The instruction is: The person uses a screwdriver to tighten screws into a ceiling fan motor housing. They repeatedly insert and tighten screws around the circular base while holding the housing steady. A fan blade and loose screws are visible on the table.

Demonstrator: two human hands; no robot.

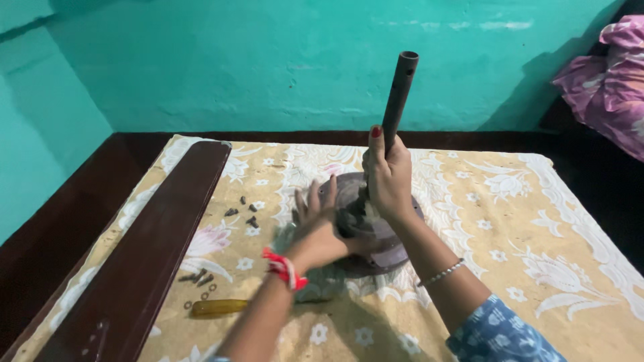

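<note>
Right hand (388, 175) gripped the upright rod (400, 100) of the fan motor (376, 231) mid-table; left hand (315, 231) — fingers spread, blurred — wiped its housing. Blade (144, 258) and screws (247, 213) already off — cleaning unfinished.

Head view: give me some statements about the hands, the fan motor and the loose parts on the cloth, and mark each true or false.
1. The right hand grips the dark rod that rises from the round motor housing. True.
2. The left hand holds the yellow-handled screwdriver. False: the screwdriver lies on the patterned cloth, and the left hand is at the housing, blurred.
3. A long dark brown blade lies to the left of the housing. True.
4. The small screws are piled on top of the housing. False: they lie on the cloth between the blade and the housing.
</note>
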